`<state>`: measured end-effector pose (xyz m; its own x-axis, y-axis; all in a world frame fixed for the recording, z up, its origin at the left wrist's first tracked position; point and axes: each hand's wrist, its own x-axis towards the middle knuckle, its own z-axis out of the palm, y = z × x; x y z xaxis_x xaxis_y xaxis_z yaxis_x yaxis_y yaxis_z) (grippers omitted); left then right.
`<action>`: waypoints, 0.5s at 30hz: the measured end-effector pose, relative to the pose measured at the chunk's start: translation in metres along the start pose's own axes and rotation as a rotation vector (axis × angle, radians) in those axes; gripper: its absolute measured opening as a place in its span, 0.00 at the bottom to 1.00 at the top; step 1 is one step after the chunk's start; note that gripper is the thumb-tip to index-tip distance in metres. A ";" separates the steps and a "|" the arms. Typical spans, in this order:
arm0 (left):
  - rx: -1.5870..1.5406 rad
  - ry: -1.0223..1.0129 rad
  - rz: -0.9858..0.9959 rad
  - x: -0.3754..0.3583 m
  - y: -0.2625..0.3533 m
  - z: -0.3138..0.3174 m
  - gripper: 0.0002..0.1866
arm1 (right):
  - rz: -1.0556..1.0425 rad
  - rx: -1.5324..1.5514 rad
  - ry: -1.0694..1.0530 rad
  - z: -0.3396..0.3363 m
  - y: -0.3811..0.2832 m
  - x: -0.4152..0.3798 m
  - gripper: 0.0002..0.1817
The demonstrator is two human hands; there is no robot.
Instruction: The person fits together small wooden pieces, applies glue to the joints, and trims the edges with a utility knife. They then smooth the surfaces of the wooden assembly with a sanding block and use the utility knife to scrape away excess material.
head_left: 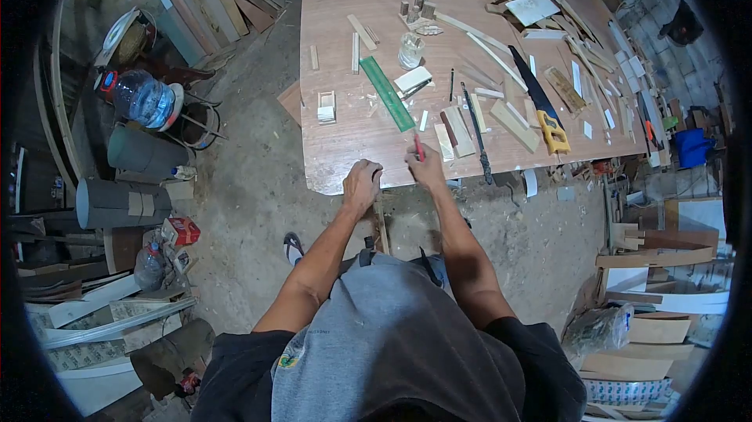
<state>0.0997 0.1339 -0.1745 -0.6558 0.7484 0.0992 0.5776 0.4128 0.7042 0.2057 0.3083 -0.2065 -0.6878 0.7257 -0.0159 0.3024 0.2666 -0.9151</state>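
My left hand (362, 184) is over the table's front edge. Its fingers are curled together around something too small to make out. To its right, my right hand (428, 169) grips a slim red-handled tool (420, 148), which looks like a utility knife. The tool points away from me toward the lower end of a green ruler (387, 94) lying flat on the table (337, 152). Just right of my right hand are short wooden strips (444, 141). A small wooden piece (326, 107) with a box-like frame lies to the left.
A handsaw (554, 130) with a yellow handle lies at the right, beside a dark thin rod (476, 126). A glass jar (410, 51) and small upright wood blocks (419, 7) stand farther back. Scrap wood (540, 10) is heaped at the far right. A water bottle (145, 101) rests on a stool.
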 end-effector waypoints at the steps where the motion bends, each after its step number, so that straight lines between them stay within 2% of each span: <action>1: -0.003 0.000 -0.001 0.000 0.001 0.000 0.07 | 0.087 0.036 -0.009 -0.009 0.003 -0.003 0.11; 2: 0.008 -0.002 -0.004 -0.001 0.003 0.000 0.07 | 0.174 0.072 -0.017 -0.015 0.006 -0.007 0.12; 3: 0.019 -0.003 -0.004 -0.001 0.003 0.001 0.06 | 0.157 0.026 -0.001 -0.020 0.003 -0.013 0.07; 7: 0.024 -0.022 0.008 0.000 0.008 0.007 0.06 | 0.114 -0.036 0.025 -0.024 -0.011 -0.022 0.10; 9: 0.030 -0.027 0.011 0.000 0.009 0.010 0.06 | 0.271 0.097 0.022 -0.022 -0.012 -0.018 0.12; 12: 0.032 -0.021 0.016 -0.001 0.008 0.011 0.06 | 0.198 0.195 0.021 -0.024 -0.004 -0.009 0.14; 15: 0.001 -0.002 0.035 -0.001 0.004 0.009 0.06 | 0.144 0.159 0.038 -0.034 0.001 -0.008 0.15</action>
<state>0.1073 0.1392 -0.1777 -0.6339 0.7636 0.1224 0.6007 0.3866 0.6997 0.2338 0.3245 -0.1935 -0.6192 0.7730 -0.1383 0.2856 0.0576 -0.9566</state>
